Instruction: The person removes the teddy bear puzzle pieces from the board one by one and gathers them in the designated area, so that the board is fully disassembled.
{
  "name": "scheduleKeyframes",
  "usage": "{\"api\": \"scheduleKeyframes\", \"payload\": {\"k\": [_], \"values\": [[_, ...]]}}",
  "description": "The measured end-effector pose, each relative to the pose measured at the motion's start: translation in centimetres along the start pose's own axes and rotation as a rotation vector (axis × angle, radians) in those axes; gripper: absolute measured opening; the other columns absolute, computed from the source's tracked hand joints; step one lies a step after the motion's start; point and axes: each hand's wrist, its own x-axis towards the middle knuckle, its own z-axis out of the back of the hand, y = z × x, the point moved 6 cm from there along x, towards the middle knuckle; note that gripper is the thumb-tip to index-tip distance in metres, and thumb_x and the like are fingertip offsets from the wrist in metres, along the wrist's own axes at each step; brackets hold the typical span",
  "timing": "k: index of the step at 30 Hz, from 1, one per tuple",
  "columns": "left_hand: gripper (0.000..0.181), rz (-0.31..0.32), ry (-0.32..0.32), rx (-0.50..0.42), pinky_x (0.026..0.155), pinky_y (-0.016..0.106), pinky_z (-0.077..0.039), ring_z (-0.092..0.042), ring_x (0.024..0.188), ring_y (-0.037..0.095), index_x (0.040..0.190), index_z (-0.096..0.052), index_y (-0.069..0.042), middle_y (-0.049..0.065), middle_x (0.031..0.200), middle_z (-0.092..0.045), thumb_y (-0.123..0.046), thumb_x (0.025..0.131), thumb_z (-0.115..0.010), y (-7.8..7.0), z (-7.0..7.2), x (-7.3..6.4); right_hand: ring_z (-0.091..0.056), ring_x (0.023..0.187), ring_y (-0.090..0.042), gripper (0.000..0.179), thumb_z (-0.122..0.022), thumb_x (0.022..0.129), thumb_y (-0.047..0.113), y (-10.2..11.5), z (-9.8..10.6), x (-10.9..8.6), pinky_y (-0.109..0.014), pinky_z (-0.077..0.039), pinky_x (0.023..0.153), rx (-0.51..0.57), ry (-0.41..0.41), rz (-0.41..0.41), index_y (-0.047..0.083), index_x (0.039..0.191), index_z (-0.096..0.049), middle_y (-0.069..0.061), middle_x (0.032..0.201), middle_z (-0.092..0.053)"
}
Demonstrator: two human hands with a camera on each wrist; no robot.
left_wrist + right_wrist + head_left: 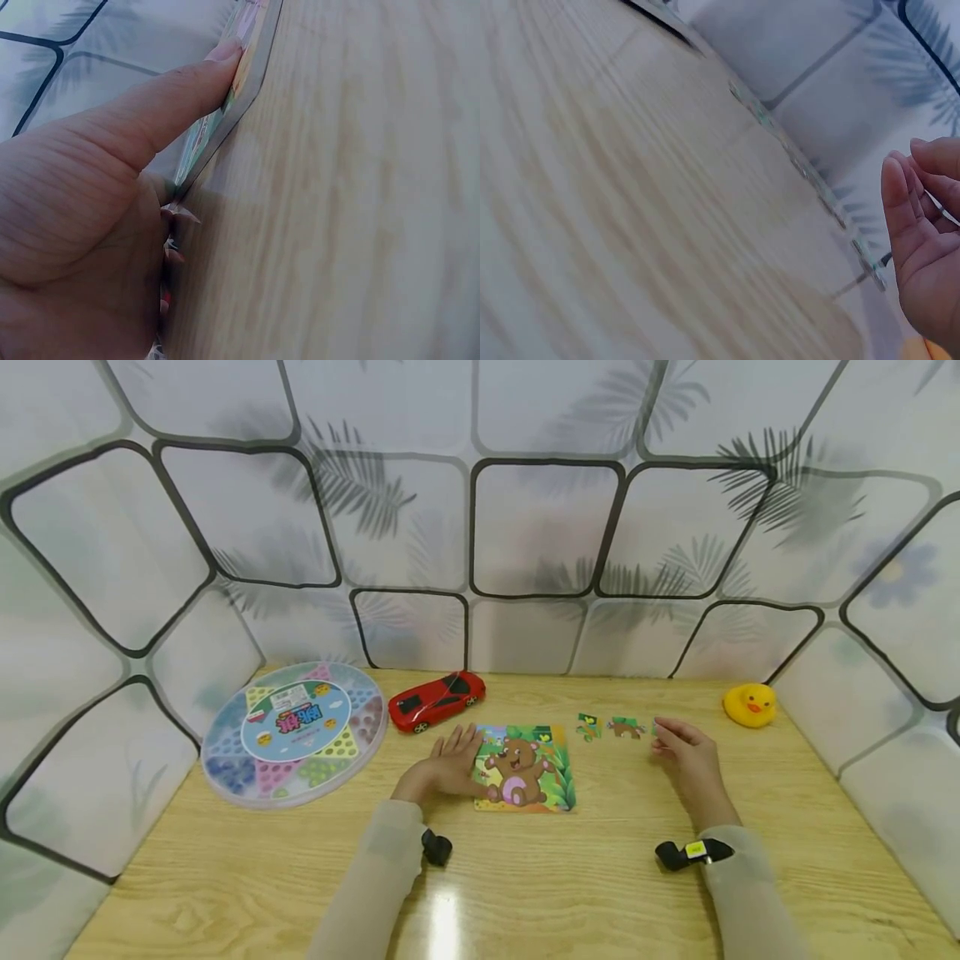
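The outermost small puzzle piece lay at the right end of a short row on the desk, partly hidden from the head view by the right hand; its own long axis could not be told. The right hand was by far the nearer, its fingertips at the piece's right side in that view. In the right wrist view they stood above the row, thumb and fingers set narrow, with nothing visible between them; whether they touched the piece could not be told.

Leftward from it lay the brown middle piece and the green-edged left piece, each apart from its neighbour, the row running left to right. Farther left and nearer the person lay the bear puzzle, well apart from the outermost piece, its longer apparent side also left to right. The left hand rested at its left edge, fingers spread wide, thumb on its face.

Beyond these stood a red toy car, a round game box at far left and a yellow duck at far right.
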Motion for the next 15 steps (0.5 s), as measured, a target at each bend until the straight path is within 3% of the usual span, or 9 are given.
{"api": "scheduleKeyframes", "payload": {"k": [8,12,15], "values": [[0.107,-0.011,-0.012,0.003,0.112,0.05,0.009,0.018,0.142,0.029,0.152,0.003,-0.006,0.011,0.157,0.014,-0.056,0.083,-0.062,0.1,0.0,0.2,-0.063,0.07,-0.008,0.014,-0.06,0.092,0.004,0.0,-3.4,-0.7,-0.02,-0.053,0.066,-0.114,0.143,0.039,0.01,0.099,-0.071,0.002,0.085,-0.066],[0.107,-0.015,-0.01,0.001,0.112,0.05,0.01,0.019,0.142,0.029,0.152,0.003,-0.006,0.011,0.157,0.014,-0.056,0.083,-0.062,0.1,0.0,0.1,-0.062,0.072,-0.008,0.013,-0.06,0.093,0.007,-0.6,-4.9,-1.1,-0.02,-0.053,0.067,-0.19,0.216,0.003,0.013,0.099,-0.07,0.003,0.086,-0.065],[0.107,-0.015,-0.012,0.005,0.112,0.05,0.01,0.019,0.142,0.029,0.152,0.003,-0.006,0.011,0.157,0.014,-0.056,0.083,-0.062,0.1,-0.1,0.1,-0.061,0.073,-0.009,0.016,-0.061,0.092,0.009,-1.3,-6.1,-1.4,-0.021,-0.053,0.068,-0.24,0.267,-0.04,0.007,0.107,-0.068,0.003,0.086,-0.064]]}}
